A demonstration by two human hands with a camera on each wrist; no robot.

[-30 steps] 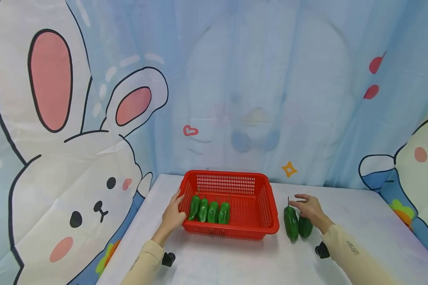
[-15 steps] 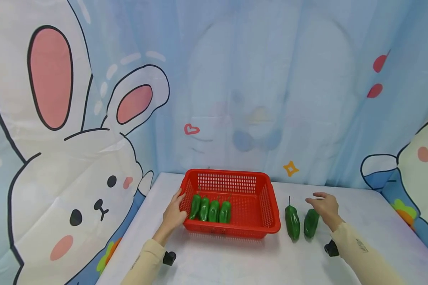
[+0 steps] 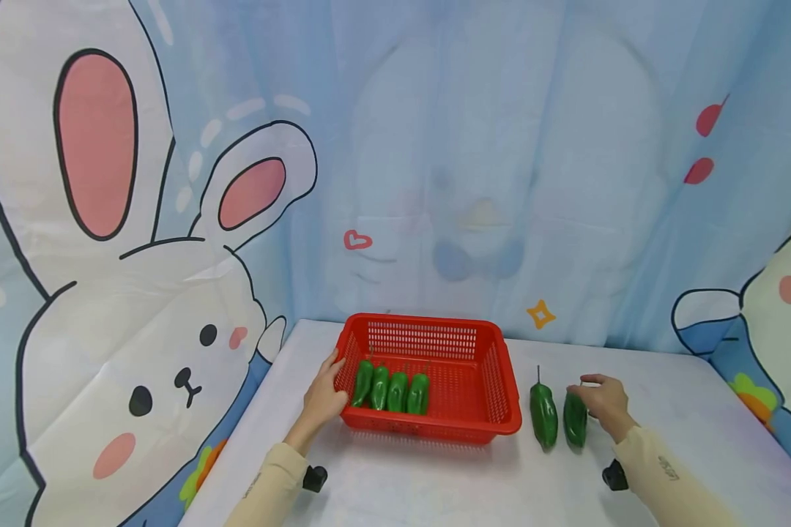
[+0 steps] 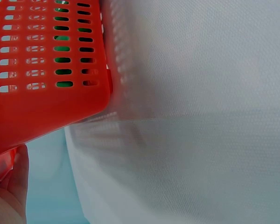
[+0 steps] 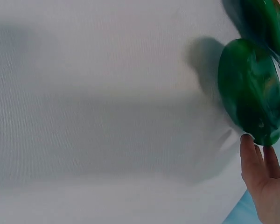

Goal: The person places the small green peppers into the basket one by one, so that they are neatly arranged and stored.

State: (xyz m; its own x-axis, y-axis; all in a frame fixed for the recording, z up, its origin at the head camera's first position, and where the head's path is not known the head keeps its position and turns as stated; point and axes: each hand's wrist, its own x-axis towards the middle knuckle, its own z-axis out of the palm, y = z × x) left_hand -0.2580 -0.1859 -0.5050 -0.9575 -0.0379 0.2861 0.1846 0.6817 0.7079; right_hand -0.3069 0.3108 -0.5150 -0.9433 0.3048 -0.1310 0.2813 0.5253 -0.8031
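A red plastic basket (image 3: 435, 428) with slotted walls stands on the table, holding a row of several green peppers (image 3: 398, 391) along its left half. My left hand (image 3: 321, 395) grips the basket's left rim; in the left wrist view its fingers show at the rim's edge. To the right of the basket, two more green peppers lie side by side, the nearer-to-basket pepper (image 3: 543, 416) with its stem pointing away from me. My right hand (image 3: 603, 401) pinches the stem end of the outer pepper (image 5: 252, 91), fingertips at its tip; the stem is mostly hidden.
The white table (image 3: 448, 490) ends at a blue cartoon-printed curtain (image 3: 395, 146) behind the basket. The basket's right wall (image 3: 497, 380) stands between its peppers and the two outside. Dark wrist devices hang under both sleeves.
My right hand moved right off the two peppers, then came back to the outer one's stem end. That pepper shifted right and turned straighter. The left hand stayed on the basket.
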